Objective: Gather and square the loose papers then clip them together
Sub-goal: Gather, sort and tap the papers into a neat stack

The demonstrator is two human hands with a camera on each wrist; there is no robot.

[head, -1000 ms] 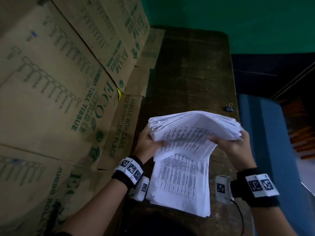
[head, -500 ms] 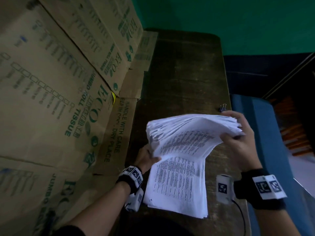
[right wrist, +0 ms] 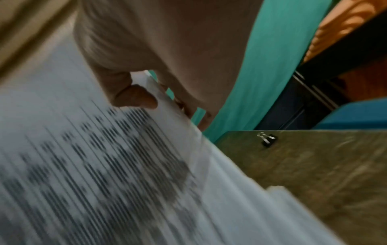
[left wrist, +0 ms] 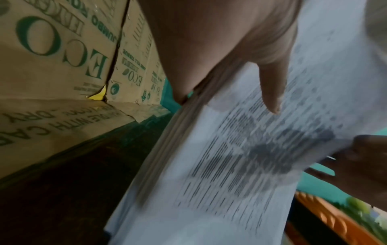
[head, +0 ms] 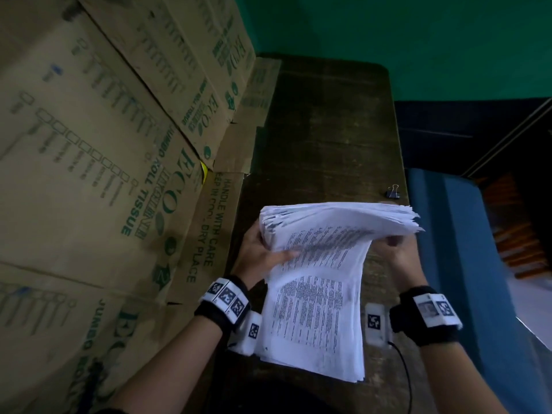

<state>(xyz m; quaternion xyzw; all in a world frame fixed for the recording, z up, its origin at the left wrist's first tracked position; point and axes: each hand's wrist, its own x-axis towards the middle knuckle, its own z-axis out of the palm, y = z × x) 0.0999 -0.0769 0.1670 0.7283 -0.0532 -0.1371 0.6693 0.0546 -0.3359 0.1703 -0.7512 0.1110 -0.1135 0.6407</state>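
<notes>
A thick stack of printed white papers (head: 325, 273) is bent, its far end lifted and its near end lying on the dark wooden table (head: 322, 138). My left hand (head: 263, 252) grips the left edge of the lifted end, thumb across the printed face. My right hand (head: 397, 249) grips the right edge; in the right wrist view the thumb (right wrist: 134, 96) presses the top sheet of the papers (right wrist: 83, 157) while fingers curl behind. The left wrist view shows the papers (left wrist: 230, 157) edge-on under my left hand (left wrist: 220, 49). A black binder clip (head: 392, 193) (right wrist: 268, 140) lies beyond the stack near the table's right edge.
Flattened cardboard cartons (head: 104, 174) with green print lean along the whole left side, their flaps lying on the table. A green wall (head: 388, 31) closes the far end. A blue surface (head: 454, 249) lies right of the table edge.
The right hand has shifted from over the top right corner back to the side edge of the stack. The lifted end has moved slightly; the clip, half hidden before, shows fully.
</notes>
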